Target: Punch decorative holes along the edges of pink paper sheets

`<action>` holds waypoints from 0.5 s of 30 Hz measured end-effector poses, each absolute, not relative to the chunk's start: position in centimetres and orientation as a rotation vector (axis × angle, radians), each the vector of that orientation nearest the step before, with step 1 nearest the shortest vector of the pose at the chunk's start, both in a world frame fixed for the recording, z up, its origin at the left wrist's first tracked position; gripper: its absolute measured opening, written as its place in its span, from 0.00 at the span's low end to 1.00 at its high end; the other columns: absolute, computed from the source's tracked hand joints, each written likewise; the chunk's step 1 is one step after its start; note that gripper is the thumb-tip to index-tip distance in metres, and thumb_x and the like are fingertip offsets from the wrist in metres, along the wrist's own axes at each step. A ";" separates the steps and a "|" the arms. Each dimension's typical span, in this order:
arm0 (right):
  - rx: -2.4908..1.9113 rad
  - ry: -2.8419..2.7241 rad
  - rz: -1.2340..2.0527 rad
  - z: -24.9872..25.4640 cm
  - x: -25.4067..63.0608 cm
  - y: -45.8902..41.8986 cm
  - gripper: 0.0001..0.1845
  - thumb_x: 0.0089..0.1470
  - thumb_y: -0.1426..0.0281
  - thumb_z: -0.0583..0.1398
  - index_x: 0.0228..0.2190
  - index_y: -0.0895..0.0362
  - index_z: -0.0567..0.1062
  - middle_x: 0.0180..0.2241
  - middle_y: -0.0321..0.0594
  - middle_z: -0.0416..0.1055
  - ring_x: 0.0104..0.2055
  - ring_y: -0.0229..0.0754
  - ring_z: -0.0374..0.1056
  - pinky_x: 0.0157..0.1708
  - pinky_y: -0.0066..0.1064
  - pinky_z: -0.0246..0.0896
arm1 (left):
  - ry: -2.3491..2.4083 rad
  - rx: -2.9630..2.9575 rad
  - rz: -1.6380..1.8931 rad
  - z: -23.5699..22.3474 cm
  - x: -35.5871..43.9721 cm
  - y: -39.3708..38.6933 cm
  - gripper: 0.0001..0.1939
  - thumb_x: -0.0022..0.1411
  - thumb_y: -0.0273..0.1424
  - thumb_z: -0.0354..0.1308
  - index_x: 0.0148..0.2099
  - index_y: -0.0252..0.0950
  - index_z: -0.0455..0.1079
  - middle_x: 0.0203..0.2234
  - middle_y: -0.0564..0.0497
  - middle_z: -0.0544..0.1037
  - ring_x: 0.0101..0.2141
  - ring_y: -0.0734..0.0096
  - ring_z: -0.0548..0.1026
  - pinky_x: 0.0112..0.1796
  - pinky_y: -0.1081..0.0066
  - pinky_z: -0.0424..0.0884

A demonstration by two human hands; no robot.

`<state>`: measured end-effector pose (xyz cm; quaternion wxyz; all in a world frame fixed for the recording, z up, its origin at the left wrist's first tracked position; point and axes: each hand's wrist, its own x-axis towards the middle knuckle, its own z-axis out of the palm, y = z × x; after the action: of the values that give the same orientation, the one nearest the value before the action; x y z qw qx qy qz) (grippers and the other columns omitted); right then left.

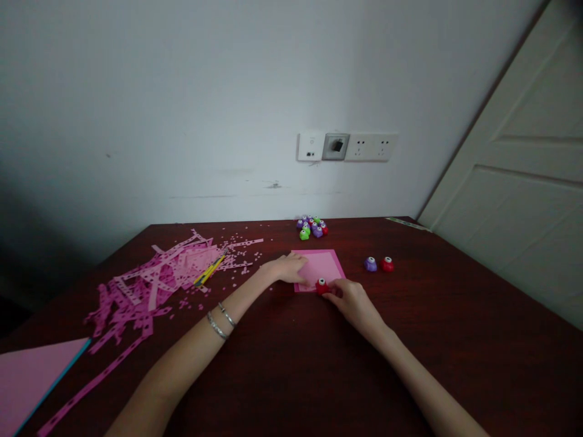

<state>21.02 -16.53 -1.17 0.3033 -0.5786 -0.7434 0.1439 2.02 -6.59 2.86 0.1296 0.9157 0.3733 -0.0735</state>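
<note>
"White wall (204,109) at the back; and in front?"

"Dark red-brown table (273,364), with a heap of punched pink strips (155,273) towards the left."

"And the pink paper (322,265)?"

"Look near the middle of the table: two shades, darker along the top and right edges."

"Left hand (290,267)?"

"Across the left edge of the paper, wide grip, fingers stretched out over the sheet."

"Right hand (353,298)?"

"Narrow grip, pinching a red punch (322,286) at the paper's lower edge."

"Other punches?"

"Cluster of coloured punches (314,227) beyond the paper; purple punch (370,264) and second red punch (387,264) side by side to the right."

"Smallest?"

"Pink bits (234,261), scattered beside the strips."
</note>
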 end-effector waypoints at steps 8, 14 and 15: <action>-1.530 -1.967 0.381 -1.2 20.8 -16.7 0.07 0.48 0.67 0.60 0.28 0.58 0.75 0.24 0.38 0.71 0.25 0.39 0.65 0.27 0.28 0.57 | 1.031 2.619 -0.299 3.4 2.0 -6.6 0.41 0.55 0.50 0.50 0.62 0.30 0.49 0.62 0.38 0.47 0.60 0.55 0.49 0.56 0.57 0.50; -1.524 -1.964 0.391 -1.1 20.8 -16.7 0.07 0.49 0.67 0.59 0.28 0.57 0.74 0.26 0.39 0.72 0.28 0.40 0.67 0.29 0.28 0.58 | 1.010 2.607 -0.257 3.2 1.8 -6.4 0.39 0.54 0.48 0.52 0.62 0.31 0.50 0.62 0.38 0.48 0.60 0.56 0.49 0.56 0.59 0.51; -1.527 -1.966 0.390 -1.0 20.8 -16.8 0.07 0.49 0.67 0.59 0.28 0.57 0.74 0.27 0.39 0.72 0.28 0.40 0.67 0.29 0.28 0.58 | 1.012 2.598 -0.240 3.1 1.8 -6.4 0.39 0.54 0.47 0.53 0.62 0.31 0.51 0.61 0.38 0.49 0.60 0.55 0.49 0.56 0.59 0.51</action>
<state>20.75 -16.77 -1.01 0.3059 -0.5770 -0.7428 0.1475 1.81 -6.40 3.14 0.1707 0.9147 0.3563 -0.0846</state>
